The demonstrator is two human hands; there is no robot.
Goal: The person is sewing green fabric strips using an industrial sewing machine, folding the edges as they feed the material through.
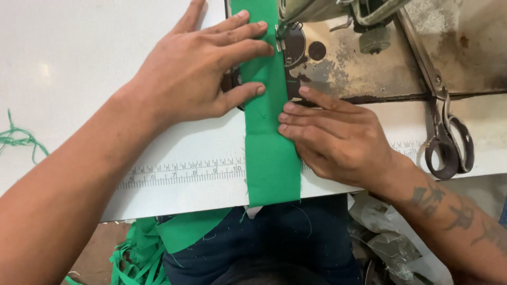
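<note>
A long green fabric strip [270,158] lies across the white sewing table [79,63], running from the table's front edge up under the presser foot [279,32] of the sewing machine [348,58]. My left hand [203,71] lies flat on the strip's left side, fingers spread, fingertips close to the presser foot. On the strip's right edge my right hand [332,137] presses down with its fingertips. Neither hand grips anything; both rest on the cloth.
Metal scissors [449,142] lie on the table at the right. A printed ruler scale [182,174] runs along the table near its front edge. Green fabric scraps [140,253] hang below the edge, and green thread [18,138] sits at far left. Crumpled plastic [391,243] lies lower right.
</note>
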